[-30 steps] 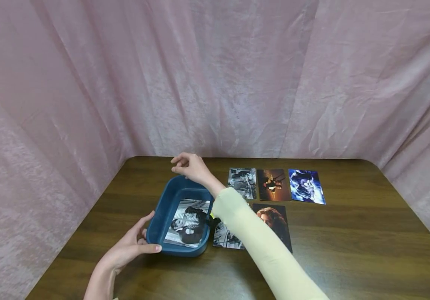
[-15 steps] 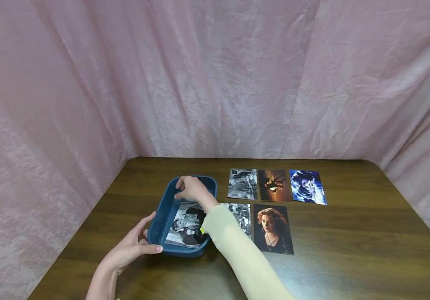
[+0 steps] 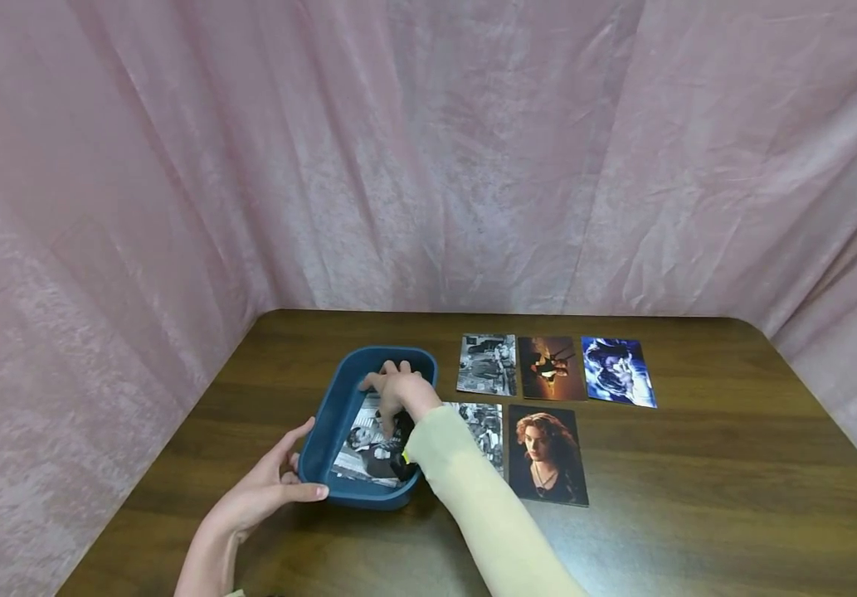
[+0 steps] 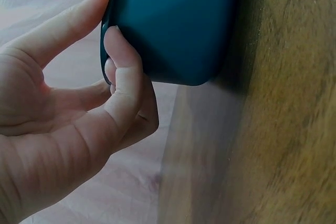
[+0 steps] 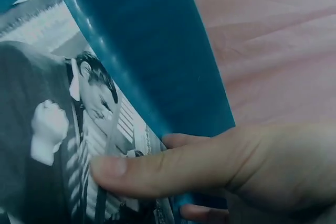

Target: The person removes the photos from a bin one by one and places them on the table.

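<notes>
Tub: blue tub (image 3: 338,414) sits on the table (image 3: 697,514) near its left edge; a black-and-white photo (image 3: 359,452) lies inside.
Left hand (image 3: 264,497): grips the tub's near-left corner, thumb on the front wall, fingers on the outer side.
Right hand (image 3: 396,394): reaches into the tub, fingers curled on the photo.
Right wrist view: thumb (image 5: 157,169) presses the photo (image 5: 58,129); a pinch cannot be told.
Left wrist view: tub's outer corner (image 4: 178,30), hand (image 4: 63,129) against it.
Room: five photos (image 3: 547,452) lie right of the tub; bare table beyond.

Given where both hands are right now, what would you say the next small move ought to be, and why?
Probably pinch the black-and-white photo and lift it out of the blue tray. The right hand is inside the tray with its fingers lying on the photo, while the left hand steadies the tray's near corner, and five photos lie beside the tray.
</notes>
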A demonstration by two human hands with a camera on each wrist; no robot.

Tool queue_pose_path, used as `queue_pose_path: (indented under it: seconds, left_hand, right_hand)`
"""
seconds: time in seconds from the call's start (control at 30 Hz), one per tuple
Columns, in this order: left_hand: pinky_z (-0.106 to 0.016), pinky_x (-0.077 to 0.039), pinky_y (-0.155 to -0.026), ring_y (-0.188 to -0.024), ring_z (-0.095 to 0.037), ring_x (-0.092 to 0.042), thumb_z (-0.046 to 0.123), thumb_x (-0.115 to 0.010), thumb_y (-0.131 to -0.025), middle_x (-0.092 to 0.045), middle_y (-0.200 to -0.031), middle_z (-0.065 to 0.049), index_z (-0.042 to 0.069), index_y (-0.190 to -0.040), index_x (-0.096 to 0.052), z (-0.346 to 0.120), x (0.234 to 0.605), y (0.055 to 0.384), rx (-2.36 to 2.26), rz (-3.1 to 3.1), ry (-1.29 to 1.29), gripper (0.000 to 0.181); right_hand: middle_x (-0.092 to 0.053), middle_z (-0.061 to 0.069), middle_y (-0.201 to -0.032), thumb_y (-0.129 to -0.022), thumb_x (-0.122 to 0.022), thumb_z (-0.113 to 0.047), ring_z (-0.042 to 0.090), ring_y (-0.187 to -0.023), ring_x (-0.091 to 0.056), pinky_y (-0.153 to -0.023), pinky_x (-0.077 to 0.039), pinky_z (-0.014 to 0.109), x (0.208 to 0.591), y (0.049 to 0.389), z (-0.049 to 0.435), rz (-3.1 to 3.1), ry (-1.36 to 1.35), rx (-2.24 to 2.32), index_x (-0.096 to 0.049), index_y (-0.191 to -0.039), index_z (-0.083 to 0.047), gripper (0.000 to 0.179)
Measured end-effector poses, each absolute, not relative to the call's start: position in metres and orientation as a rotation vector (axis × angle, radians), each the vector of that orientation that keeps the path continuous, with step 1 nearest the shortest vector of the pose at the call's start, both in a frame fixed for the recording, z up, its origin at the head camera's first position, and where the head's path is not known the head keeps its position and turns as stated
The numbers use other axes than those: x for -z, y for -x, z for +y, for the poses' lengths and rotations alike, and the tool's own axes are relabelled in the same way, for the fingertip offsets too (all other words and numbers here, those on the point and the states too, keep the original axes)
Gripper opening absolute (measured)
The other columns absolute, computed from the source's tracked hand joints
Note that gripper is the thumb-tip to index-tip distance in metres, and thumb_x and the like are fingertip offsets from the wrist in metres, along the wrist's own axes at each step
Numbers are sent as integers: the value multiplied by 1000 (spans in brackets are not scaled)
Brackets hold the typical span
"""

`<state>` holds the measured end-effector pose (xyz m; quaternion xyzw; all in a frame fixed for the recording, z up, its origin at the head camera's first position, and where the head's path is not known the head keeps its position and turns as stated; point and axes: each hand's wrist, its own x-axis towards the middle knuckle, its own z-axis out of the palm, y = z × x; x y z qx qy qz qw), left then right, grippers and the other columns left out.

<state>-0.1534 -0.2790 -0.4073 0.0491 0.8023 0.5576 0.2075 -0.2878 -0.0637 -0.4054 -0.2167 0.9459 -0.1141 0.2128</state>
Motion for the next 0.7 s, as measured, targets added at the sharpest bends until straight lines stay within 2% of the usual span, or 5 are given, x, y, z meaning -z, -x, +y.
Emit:
queue_pose_path:
  seconds: [0.1,0.27,0.5,0.7]
  left_hand:
    - [-29,-48,-85,-87,-20,-64,8,-77,-81,-49,-106,-16,8,-159,-10,-279,407,154,-1570,2217,-144,102]
    - [-28,-49,-85,-88,-19,-64,7,-78,-81,-49,-108,-18,9,-159,-10,-279,407,153,-1584,2202,-142,103]
    - [-28,-48,-86,-88,-19,-64,7,-77,-81,-48,-108,-17,9,-159,-10,-278,406,153,-1578,2203,-138,103]
    - [-26,-49,-85,-86,-17,-64,7,-76,-82,-49,-106,-16,8,-159,-9,-279,406,153,-1581,2197,-172,102]
  right_hand:
    - [-38,6,-146,-74,-88,-26,28,-124,-34,-109,-35,46,409,290,-64,2664,571,386,-43,-148,-30,87]
    - [-44,5,-145,-76,-86,-25,28,-129,-38,-110,-34,46,412,294,-66,2685,556,466,-48,-144,-27,79]
    - [-42,8,-140,-78,-85,-21,26,-117,-37,-101,-38,43,412,296,-67,2662,575,469,-46,-145,-31,78]
    - [-37,9,-155,-79,-82,-11,28,-133,-42,-86,-49,38,410,295,-66,2606,488,545,-48,-144,-36,78]
